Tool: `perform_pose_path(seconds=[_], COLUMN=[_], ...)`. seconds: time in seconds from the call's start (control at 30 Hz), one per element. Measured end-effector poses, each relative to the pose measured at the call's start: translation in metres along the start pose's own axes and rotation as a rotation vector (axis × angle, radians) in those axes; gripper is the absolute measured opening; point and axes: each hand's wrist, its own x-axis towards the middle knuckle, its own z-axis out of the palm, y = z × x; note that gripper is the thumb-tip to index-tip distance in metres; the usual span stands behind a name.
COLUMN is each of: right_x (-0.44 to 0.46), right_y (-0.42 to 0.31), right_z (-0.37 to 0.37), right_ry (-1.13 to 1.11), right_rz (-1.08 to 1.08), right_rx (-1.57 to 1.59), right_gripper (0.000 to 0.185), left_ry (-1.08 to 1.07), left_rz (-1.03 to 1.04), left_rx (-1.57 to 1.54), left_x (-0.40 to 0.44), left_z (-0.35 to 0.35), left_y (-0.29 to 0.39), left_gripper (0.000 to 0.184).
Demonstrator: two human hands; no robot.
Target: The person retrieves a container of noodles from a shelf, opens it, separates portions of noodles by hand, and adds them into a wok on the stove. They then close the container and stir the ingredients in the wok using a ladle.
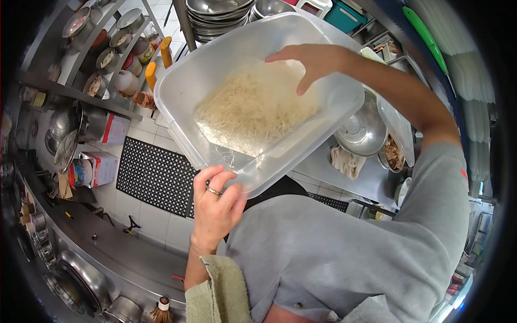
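Observation:
A large translucent plastic bin (pixel 172 97) is held tilted in front of me. Inside lies a heap of thin, pale strands (pixel 253 107) that look like noodles or shreds, with a few loose ones near the lower corner. My left hand (pixel 215 204), wearing a ring, has its fingers curled over the bin's near corner rim. My right hand (pixel 309 62) reaches over the far side of the bin, thumb and fingers spread above the strands, holding nothing visible. A green towel (pixel 221 285) hangs over my left forearm.
Stacked metal bowls (pixel 218 16) stand beyond the bin. Shelves with small pans (pixel 107 59) are on the left. A colander (pixel 363 126) rests on the steel counter (pixel 344 172) at right. A black perforated mat (pixel 153 175) covers part of the tiled floor.

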Motion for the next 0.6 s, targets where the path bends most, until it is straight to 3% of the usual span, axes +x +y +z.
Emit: perform_pose_path(seconds=[0.1,0.2,0.27,0.37,0.6], right_x=[0.011,0.019,0.031,0.042,0.058], right_y=[0.012,0.007,0.012,-0.037,-0.026], right_z=[0.022,0.055,0.083,0.099,0.096], right_ry=[-0.051,-0.07,0.1,0.01,-0.015], right_rz=[-0.105,-0.016,-0.23,-0.085,0.066], right_rx=[0.073,-0.076,-0.249,-0.326,-0.173], right_gripper=[0.113,0.125,0.131,0.124,0.109], left_ry=[0.011,0.003,-0.007,0.003,0.017], left_rz=[-0.019,-0.016,-0.015,-0.007,0.014], left_rx=[-0.015,-0.032,-0.055,-0.063,-0.099], left_x=[-0.002,-0.003,-0.003,-0.001,0.0], left_z=[0.002,0.002,0.002,0.002,0.002], left_y=[-0.001,-0.003,-0.004,-0.005,-0.007], left_gripper=[0.024,0.024,0.024,0.023,0.018])
